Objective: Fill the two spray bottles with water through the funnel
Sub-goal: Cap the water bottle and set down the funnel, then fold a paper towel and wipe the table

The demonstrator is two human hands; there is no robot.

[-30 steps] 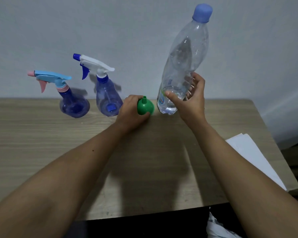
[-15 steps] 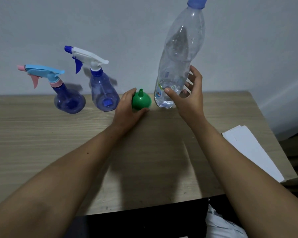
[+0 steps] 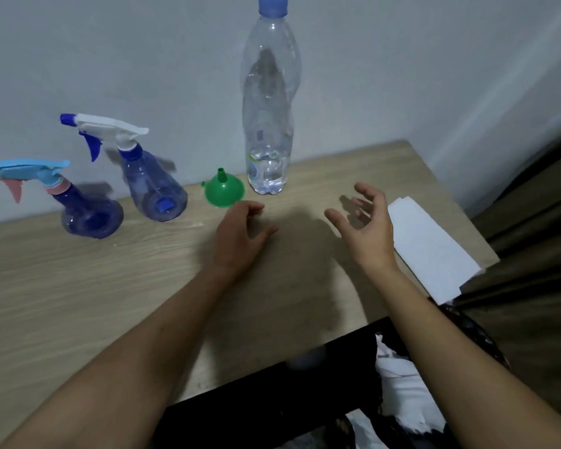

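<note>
Two blue spray bottles stand at the back left of the wooden table (image 3: 110, 286): one with a light-blue and pink trigger head (image 3: 88, 215), one with a white and blue head (image 3: 153, 189). A green funnel (image 3: 224, 191) sits upside down, spout up, beside a tall clear water bottle (image 3: 269, 124) with a blue cap and a little water at the bottom. My left hand (image 3: 240, 238) hovers just in front of the funnel, fingers loosely curled, holding nothing. My right hand (image 3: 366, 228) is open, right of the bottle and apart from it.
A white folded sheet of paper (image 3: 431, 244) lies at the table's right edge, close to my right hand. A pale wall runs right behind the bottles. Dark and white cloth (image 3: 399, 380) shows below the table's front edge.
My left hand has let go of the funnel and my right hand has let go of the water bottle. Both hands have drawn back toward me. The bottle now stands upright by itself.
</note>
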